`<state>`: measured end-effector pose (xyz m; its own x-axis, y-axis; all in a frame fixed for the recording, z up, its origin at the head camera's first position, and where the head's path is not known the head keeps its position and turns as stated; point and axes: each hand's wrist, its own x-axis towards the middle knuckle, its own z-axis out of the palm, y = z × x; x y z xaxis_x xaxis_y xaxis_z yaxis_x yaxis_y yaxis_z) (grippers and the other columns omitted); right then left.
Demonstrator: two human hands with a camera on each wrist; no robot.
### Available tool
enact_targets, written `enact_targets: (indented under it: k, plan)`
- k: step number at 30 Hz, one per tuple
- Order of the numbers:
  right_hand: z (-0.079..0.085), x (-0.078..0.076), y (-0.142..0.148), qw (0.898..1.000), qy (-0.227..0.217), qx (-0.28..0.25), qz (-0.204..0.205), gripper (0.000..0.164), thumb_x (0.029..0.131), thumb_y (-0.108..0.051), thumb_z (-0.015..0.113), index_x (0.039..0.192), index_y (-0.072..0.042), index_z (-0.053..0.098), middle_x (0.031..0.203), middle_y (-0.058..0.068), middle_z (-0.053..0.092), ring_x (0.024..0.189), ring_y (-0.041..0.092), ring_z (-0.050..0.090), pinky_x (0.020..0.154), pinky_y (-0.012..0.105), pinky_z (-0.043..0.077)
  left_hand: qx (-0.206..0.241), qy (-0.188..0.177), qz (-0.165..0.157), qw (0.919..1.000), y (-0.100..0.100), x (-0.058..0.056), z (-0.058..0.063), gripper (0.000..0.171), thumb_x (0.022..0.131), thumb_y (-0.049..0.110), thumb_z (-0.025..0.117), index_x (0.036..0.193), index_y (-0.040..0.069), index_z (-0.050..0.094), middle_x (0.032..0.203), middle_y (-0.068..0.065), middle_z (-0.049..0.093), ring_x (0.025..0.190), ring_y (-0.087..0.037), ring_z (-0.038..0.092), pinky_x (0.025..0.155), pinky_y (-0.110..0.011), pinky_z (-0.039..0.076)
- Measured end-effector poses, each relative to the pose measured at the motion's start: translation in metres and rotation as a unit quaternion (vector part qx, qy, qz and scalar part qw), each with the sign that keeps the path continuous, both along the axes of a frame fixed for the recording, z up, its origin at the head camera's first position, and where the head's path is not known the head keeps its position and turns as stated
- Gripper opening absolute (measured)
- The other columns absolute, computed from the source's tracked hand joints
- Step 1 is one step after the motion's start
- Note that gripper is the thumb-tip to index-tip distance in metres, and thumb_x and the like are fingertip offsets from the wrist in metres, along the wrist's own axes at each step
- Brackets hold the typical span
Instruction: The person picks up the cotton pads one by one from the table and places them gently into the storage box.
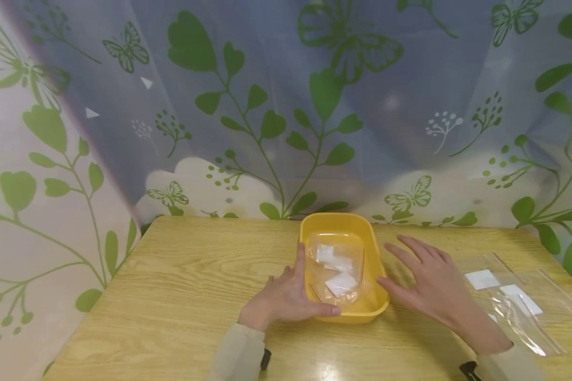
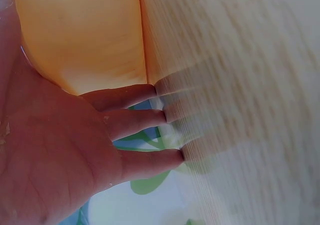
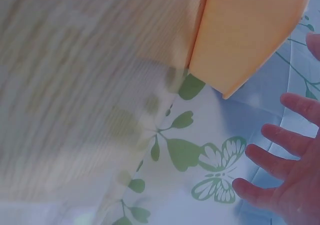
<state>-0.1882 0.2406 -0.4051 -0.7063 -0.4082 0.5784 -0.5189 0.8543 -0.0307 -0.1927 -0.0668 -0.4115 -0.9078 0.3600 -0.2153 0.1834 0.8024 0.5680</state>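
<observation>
Left hand (image 1: 286, 299), spread, touches 1 yellow rounded-rectangular plastic tub (image 1: 340, 223) — right hand (image 1: 431, 283), fingers apart, is just beside it.

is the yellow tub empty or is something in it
Not empty: the head view shows clear plastic packaging and white pieces inside the yellow tub.

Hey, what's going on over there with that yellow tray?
A person has their left hand against a yellow tray, with the thumb over its near rim. Their right hand is on the other side, fingers spread; I can't tell whether its thumb touches the tray. Clear plastic with white pieces lies inside the tray. More clear bags with white pieces lie on the table, off to the right.
</observation>
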Motion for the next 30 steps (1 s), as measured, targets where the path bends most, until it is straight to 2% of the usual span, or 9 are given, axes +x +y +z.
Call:
enact_targets:
  k: [6,11,22,30]
  plan:
    - [0.002,0.007,0.009,1.000,-0.023,-0.009,-0.017,0.071,0.079,-0.052,0.081,0.137,-0.015,0.063,0.144,0.019,0.059,0.119,0.048,0.062,0.091,0.070,0.049,-0.003,0.002,-0.001,1.0000,0.000,0.000,0.000,0.144,0.071,0.082,0.072,0.162,0.022,-0.023,0.162,-0.031,0.032,0.153,-0.044,0.031,0.124,-0.067,0.019]
    - [0.001,0.011,0.016,1.000,-0.021,-0.017,-0.016,0.069,0.078,-0.046,0.083,0.136,-0.014,0.064,0.143,0.019,0.060,0.118,0.048,0.061,0.090,0.070,0.048,-0.003,0.006,0.001,1.0000,0.000,0.000,0.000,0.146,0.071,0.082,0.072,0.162,0.022,-0.024,0.162,-0.030,0.033,0.152,-0.044,0.032,0.124,-0.067,0.020]
    - [0.003,0.018,0.034,0.999,-0.023,-0.035,-0.026,0.071,0.074,-0.045,0.087,0.135,-0.016,0.066,0.139,0.019,0.063,0.115,0.049,0.062,0.085,0.072,0.047,0.001,0.005,-0.001,1.0000,0.000,0.000,0.000,0.145,0.071,0.082,0.072,0.162,0.021,-0.023,0.161,-0.031,0.033,0.152,-0.045,0.032,0.124,-0.067,0.020]
    - [0.006,0.021,0.050,0.997,-0.040,-0.047,-0.037,0.071,0.075,-0.044,0.088,0.137,-0.017,0.065,0.140,0.019,0.062,0.116,0.049,0.060,0.089,0.071,0.043,0.001,0.003,0.000,1.0000,0.001,0.000,-0.002,0.145,0.071,0.082,0.072,0.162,0.022,-0.024,0.162,-0.031,0.032,0.152,-0.044,0.032,0.124,-0.068,0.019]
